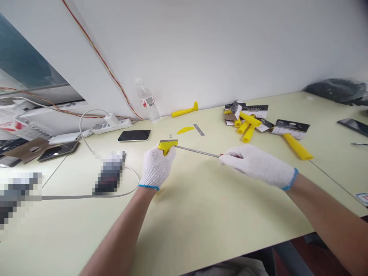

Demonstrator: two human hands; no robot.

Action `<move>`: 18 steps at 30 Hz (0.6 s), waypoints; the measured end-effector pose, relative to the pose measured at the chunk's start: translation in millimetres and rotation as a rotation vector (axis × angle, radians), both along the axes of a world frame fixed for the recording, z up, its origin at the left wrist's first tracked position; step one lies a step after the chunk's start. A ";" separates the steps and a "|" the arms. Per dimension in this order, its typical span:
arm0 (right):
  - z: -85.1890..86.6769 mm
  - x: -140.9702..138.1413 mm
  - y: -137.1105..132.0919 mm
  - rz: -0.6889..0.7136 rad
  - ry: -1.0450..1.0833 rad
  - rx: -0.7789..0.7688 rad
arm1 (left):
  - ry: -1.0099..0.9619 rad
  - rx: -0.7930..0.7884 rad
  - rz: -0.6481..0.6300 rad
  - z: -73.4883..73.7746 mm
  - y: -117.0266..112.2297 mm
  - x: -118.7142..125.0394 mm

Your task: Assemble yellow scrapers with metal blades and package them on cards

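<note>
My left hand [158, 165], in a white knit glove with a blue cuff, is closed around a yellow scraper [166, 145]. A thin metal blade edge shows along the scraper's top. In my gloved right hand [255, 164] is a screwdriver [198, 151], its long shaft level and pointing left. The tip reaches the right side of the scraper's head; whether it sits in a screw I cannot tell. Just beyond lie a loose blade with holes [199, 130], a flat yellow blade cover piece [185, 130] and tiny screws [170, 135].
Against the wall are a yellow scraper handle [185, 110] and a clear bottle [148, 101]. Several carded yellow scrapers [247, 122] are piled at the back right, another [297, 146] nearer. Left are a phone [134, 135], a power strip [113, 125] and a white cable [83, 132].
</note>
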State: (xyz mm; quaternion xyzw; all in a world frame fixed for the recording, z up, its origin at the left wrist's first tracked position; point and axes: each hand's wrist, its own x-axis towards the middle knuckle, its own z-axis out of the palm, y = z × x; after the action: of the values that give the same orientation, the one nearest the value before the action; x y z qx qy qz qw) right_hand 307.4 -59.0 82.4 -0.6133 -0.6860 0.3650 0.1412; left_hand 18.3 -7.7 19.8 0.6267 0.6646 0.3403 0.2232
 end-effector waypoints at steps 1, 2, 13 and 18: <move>-4.8 5.4 8.7 -0.008 0.094 -0.139 | 0.009 0.005 -0.004 1.1 4.3 1.8; -10.1 9.9 16.2 -0.004 0.200 -0.248 | 0.018 0.010 -0.009 2.2 8.2 3.6; -47.8 -13.5 12.3 0.037 -0.206 0.374 | 0.083 -0.015 -0.053 3.4 13.8 11.4; -49.2 1.5 34.9 0.057 0.318 -0.376 | 0.070 -0.031 -0.060 3.6 14.4 10.5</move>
State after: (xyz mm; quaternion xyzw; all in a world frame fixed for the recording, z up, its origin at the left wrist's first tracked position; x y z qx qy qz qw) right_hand 308.9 -24.1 33.1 -0.5443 -0.5923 0.5818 0.1205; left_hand 28.8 6.8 23.5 0.6544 0.6580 0.3009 0.2195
